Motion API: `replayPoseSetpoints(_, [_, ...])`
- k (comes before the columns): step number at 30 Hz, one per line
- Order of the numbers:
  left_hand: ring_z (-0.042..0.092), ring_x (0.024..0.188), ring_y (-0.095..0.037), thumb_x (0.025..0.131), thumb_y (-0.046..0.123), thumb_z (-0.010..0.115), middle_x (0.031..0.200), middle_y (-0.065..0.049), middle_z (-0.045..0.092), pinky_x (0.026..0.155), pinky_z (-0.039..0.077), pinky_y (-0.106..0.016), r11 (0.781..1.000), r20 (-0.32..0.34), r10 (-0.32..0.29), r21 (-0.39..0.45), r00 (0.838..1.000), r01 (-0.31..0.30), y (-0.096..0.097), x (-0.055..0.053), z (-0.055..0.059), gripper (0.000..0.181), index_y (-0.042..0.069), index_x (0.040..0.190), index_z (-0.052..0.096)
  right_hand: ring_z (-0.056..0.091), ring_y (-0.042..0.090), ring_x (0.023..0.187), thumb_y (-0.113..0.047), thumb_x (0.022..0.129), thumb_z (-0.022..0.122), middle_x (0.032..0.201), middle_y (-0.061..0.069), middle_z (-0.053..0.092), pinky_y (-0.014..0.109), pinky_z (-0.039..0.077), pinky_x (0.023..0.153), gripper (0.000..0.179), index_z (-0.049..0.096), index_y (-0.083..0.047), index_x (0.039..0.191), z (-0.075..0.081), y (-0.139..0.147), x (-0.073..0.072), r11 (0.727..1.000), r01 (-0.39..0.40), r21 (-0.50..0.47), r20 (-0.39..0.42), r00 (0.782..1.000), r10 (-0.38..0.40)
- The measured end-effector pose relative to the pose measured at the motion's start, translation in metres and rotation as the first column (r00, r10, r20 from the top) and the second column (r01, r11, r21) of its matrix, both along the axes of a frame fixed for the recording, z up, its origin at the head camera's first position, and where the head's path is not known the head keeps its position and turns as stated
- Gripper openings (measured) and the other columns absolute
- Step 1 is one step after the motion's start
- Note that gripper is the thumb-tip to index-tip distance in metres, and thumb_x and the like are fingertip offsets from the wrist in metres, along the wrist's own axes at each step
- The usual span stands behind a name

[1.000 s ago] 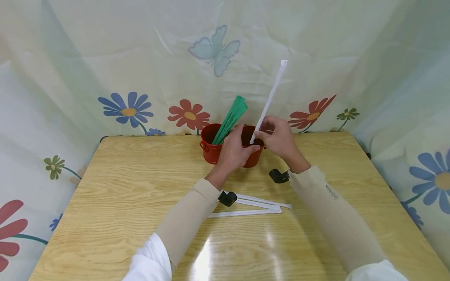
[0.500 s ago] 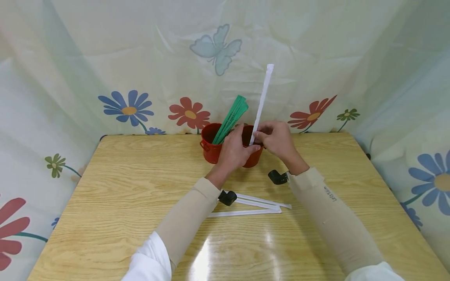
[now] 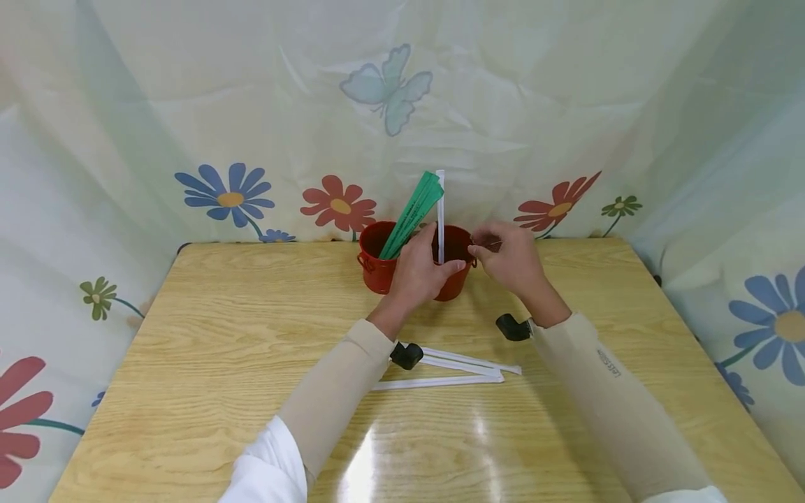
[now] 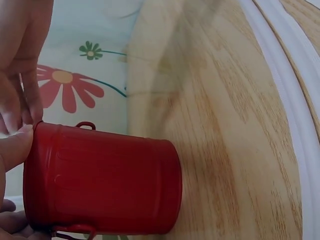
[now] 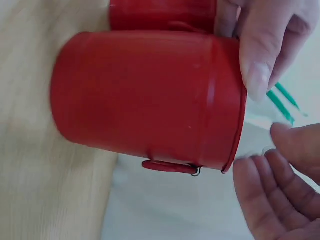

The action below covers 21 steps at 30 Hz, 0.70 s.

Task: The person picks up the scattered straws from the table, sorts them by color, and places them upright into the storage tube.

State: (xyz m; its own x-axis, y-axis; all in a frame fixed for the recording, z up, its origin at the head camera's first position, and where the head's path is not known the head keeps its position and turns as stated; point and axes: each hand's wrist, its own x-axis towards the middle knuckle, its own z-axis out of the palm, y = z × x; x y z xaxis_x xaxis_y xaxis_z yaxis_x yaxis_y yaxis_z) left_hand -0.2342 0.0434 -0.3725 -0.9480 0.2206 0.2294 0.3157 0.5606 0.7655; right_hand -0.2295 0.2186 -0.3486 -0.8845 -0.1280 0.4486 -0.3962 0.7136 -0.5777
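A red metal bucket (image 3: 451, 285), the right one of a pair, stands upright near the table's back edge. My left hand (image 3: 420, 264) grips its rim, the thumb across the front and the fingers at its left side. A straw in white paper (image 3: 441, 216) rises from inside this bucket, leaning on nothing I can make out. Just right of the rim is my right hand (image 3: 511, 257), fingers loosely bent and holding nothing; the right wrist view shows the thumb (image 5: 295, 142) apart from the fingers. Green paper-wrapped sticks (image 3: 411, 216) lean in the left red bucket (image 3: 377, 278).
Several white paper-wrapped straws (image 3: 462, 362) lie on the wooden table (image 3: 251, 335) in front of the buckets, partly under my left forearm. A flowered curtain (image 3: 270, 91) hangs behind and at both sides. Black wrist cameras (image 3: 513, 327) jut from the sleeves.
The white straw has gone down into the right bucket and now stands upright. My right hand has let go of it and drawn back to the right. My left hand stays put.
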Motion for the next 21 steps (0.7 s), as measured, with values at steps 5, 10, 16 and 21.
replayPoseSetpoints(5, [0.057, 0.121, -0.025, 0.084, 0.034, 0.078, 0.131, -0.007, 0.060, 0.099, 0.055, -0.041, 1.000, 0.005, 0.015, -0.002, 1.000, -0.015, 0.001, -0.002, 0.001, 0.067, 0.012, 0.139, 0.046, 0.069, 0.027, 0.073, 0.004, 0.080, 0.075, 0.084, 0.015, 0.070, 0.044, 0.060, 0.069, 0.009, 0.071, 0.002, 0.088, -0.007, 0.005, 0.022, 0.992, -0.073, 0.106, -0.104, 0.991, 0.084])
replayPoseSetpoints(10, [0.057, 0.121, -0.025, 0.084, 0.036, 0.078, 0.133, -0.007, 0.060, 0.098, 0.055, -0.041, 0.999, 0.037, 0.035, -0.012, 0.999, -0.035, -0.001, 0.001, -0.003, 0.070, 0.012, 0.141, 0.045, 0.062, 0.013, 0.071, 0.002, 0.081, 0.076, 0.081, 0.005, 0.070, 0.031, 0.056, 0.065, 0.009, 0.072, -0.004, 0.086, -0.033, 0.008, 0.057, 0.929, -0.242, 0.280, 0.104, 0.970, 0.221])
replayPoseSetpoints(16, [0.057, 0.120, -0.025, 0.084, 0.035, 0.078, 0.133, -0.007, 0.060, 0.097, 0.055, -0.042, 1.000, 0.038, 0.027, 0.006, 0.999, -0.027, 0.000, 0.002, -0.005, 0.071, 0.012, 0.141, 0.045, 0.057, 0.003, 0.075, -0.006, 0.083, 0.076, 0.086, -0.005, 0.066, 0.021, 0.051, 0.067, 0.012, 0.072, -0.011, 0.093, -0.059, 0.011, 0.092, 0.801, -0.470, 0.371, 0.345, 0.870, 0.352])
replayPoseSetpoints(21, [0.057, 0.120, -0.024, 0.083, 0.035, 0.079, 0.133, -0.007, 0.060, 0.097, 0.055, -0.041, 0.999, 0.026, 0.027, 0.016, 0.999, -0.028, 0.002, 0.002, -0.004, 0.070, 0.013, 0.141, 0.046, 0.054, 0.004, 0.077, 0.003, 0.082, 0.073, 0.087, -0.005, 0.063, 0.024, 0.051, 0.069, 0.022, 0.070, -0.014, 0.096, -0.062, 0.007, 0.103, 0.736, -0.528, 0.423, 0.397, 0.838, 0.373])
